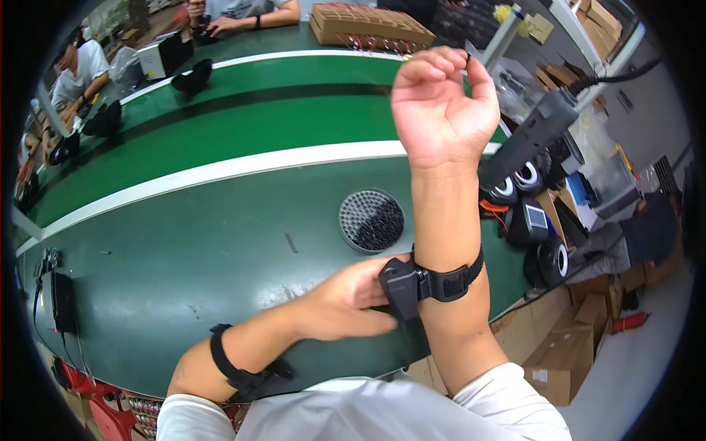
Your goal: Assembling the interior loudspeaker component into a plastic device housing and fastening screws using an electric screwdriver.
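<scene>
My right hand is raised above the far side of the bench, palm turned up and fingers curled. Between its thumb and fingertips shows a small dark piece, too small to name. My left hand reaches across to my right forearm, its fingers and thumb around the black strapped-on device; the fingertips are partly hidden behind it. Just left of the right forearm, a round grey dish with a dimpled bottom holds a heap of small black pieces, probably screws.
A dark corded power tool hangs to the right, over black lamp-like units. Beyond the white rail runs a green conveyor with black parts. Co-workers sit across it, near a cardboard tray. A black box stands left.
</scene>
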`<state>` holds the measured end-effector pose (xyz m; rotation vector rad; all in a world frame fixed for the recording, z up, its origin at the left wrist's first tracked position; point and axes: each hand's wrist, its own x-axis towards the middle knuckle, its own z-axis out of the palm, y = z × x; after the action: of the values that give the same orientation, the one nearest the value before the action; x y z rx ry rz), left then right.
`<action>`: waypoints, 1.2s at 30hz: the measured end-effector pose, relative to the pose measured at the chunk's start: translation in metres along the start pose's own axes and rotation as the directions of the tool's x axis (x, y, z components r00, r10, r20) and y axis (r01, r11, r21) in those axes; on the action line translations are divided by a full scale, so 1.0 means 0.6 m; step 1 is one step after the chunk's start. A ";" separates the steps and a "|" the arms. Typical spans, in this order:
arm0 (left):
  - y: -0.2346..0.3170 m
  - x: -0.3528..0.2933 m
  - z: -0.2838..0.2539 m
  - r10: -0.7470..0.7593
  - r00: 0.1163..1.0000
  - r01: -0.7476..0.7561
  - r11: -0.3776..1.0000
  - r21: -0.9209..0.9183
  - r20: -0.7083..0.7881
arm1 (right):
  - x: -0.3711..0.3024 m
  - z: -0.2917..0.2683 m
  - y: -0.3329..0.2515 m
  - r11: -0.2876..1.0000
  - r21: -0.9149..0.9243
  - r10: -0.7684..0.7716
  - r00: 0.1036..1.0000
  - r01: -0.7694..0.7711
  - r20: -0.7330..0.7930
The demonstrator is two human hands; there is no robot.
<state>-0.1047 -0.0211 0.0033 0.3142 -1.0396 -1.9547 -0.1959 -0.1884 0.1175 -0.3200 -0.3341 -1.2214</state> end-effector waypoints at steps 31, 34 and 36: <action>0.073 -0.054 -0.211 0.409 0.550 -0.112 0.900 0.420 -0.729 | -0.188 -0.125 -0.047 0.291 -0.902 0.064 0.948 -0.318 -0.313; 0.080 -0.082 -0.258 0.564 0.295 -0.042 0.814 0.579 -0.771 | -0.204 -0.192 -0.098 0.150 -0.933 -0.026 0.942 -0.326 -0.334; 0.082 -0.082 -0.264 0.676 0.233 0.125 0.692 0.711 -0.699 | -0.208 -0.211 -0.124 0.208 -0.900 -0.012 0.919 -0.382 -0.393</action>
<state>0.0420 -0.0820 -0.0652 1.3985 -0.7472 -0.5740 -0.2951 -0.1570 -0.0448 -1.2296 0.8734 -1.0528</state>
